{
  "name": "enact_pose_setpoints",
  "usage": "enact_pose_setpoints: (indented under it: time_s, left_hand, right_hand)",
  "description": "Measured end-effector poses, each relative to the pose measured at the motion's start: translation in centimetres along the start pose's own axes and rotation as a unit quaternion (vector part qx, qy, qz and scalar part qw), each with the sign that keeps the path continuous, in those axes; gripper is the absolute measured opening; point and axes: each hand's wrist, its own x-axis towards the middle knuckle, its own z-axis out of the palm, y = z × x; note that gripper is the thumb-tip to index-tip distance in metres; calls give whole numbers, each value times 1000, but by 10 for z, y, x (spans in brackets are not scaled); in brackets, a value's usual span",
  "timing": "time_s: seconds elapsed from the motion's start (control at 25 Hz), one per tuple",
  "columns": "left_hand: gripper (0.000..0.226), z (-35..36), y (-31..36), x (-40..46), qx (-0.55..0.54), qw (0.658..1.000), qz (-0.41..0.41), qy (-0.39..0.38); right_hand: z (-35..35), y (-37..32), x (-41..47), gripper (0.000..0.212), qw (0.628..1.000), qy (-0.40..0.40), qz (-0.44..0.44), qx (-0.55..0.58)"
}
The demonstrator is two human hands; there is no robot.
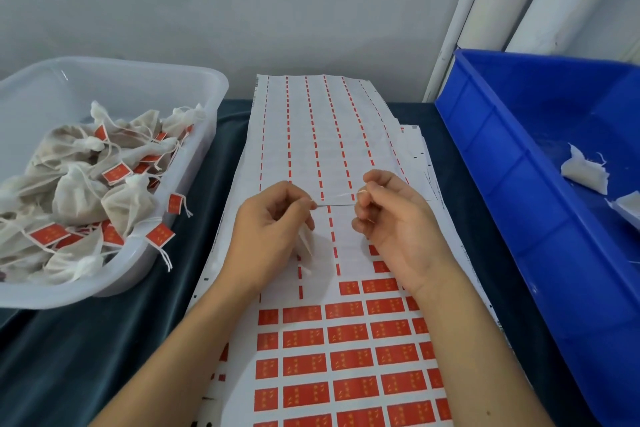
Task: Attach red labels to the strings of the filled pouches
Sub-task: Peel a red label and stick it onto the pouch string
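String [337,197] of the pouch [306,243] runs taut between your hands, over the label sheet [346,333] at bench centre: left hand [273,222] pinches string and pouch, right hand [388,211] pinches the far end. Next, peel a red label at 6 o'clock.

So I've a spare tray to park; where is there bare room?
Bare dark cloth shows between the clear tub and the label sheets, and in front of that tub. The blue bin is mostly bare. Crowded: the tub, full of pouches.

Label sheets [346,357] between tub [194,87] of pouches [79,198] left, crate [502,184] right.
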Motion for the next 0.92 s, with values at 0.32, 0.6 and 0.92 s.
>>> enact_pose_setpoints:
  time_s: [0.32, 0.6, 0.92]
  left_hand:
    - [18, -17, 0, 12, -127, 975, -106, 145]
    - [16, 1, 5, 2, -170, 979, -108, 34]
    - [17, 12, 4, -4, -150, 979, -135, 7]
  right_hand:
    - [14, 22, 4, 10, 902, 49, -130, -409]
    - [8, -1, 16, 12, 895, 97, -184, -394]
    - [19, -9, -37, 22, 766, 132, -125, -616]
